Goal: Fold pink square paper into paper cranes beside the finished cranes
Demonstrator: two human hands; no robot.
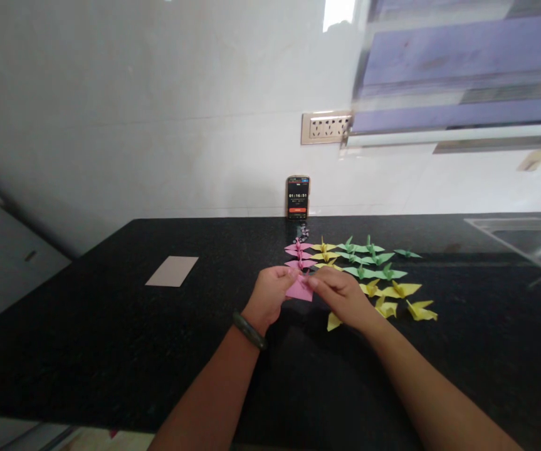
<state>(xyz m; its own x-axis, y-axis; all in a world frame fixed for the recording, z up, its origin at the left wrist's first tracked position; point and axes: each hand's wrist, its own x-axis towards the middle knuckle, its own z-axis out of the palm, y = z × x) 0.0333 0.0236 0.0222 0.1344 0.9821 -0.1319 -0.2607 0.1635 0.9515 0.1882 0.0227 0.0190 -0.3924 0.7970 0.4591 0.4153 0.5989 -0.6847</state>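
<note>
Both hands meet over the black countertop (pixel 110 351) and pinch a folded pink paper piece (pixel 299 289). My left hand (pixel 270 293) grips its left side, a dark bracelet on the wrist. My right hand (pixel 340 297) grips its right edge with closed fingers. Just beyond lie finished pink paper cranes (pixel 298 254). Yellow cranes (pixel 402 291) and green cranes (pixel 368 258) lie in rows to the right. One yellow crane (pixel 333 322) pokes out under my right hand.
A phone (pixel 298 197) showing a timer leans against the white wall at the back. A pale sheet of paper (pixel 172 271) lies flat to the left. A steel sink (pixel 533 241) sits at the far right. A wall socket (pixel 325 128) is above the phone.
</note>
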